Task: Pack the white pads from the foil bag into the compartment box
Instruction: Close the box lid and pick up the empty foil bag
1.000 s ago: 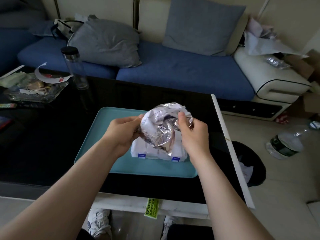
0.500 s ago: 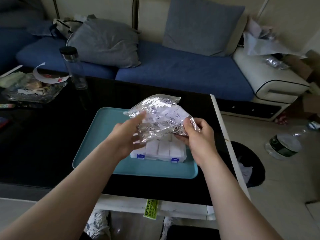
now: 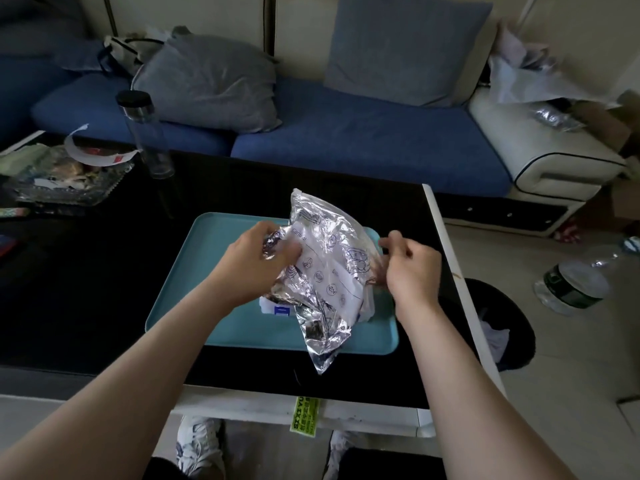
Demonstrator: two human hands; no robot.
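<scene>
A crumpled silver foil bag with blue printed symbols point(image 3: 325, 271) is held above a white plastic compartment box point(image 3: 273, 306), which is largely covered by it and is set on a teal rectangular tray point(image 3: 207, 251) on the glossy black counter point(image 3: 104, 271). The bag's bunched upper left part is gripped by the left hand point(image 3: 256, 261). The right hand point(image 3: 410, 268) is seen at the bag's right edge with fingers curled; whether that edge is pinched cannot be told. The tray's near rim is overhung by the bag's lower corner.
</scene>
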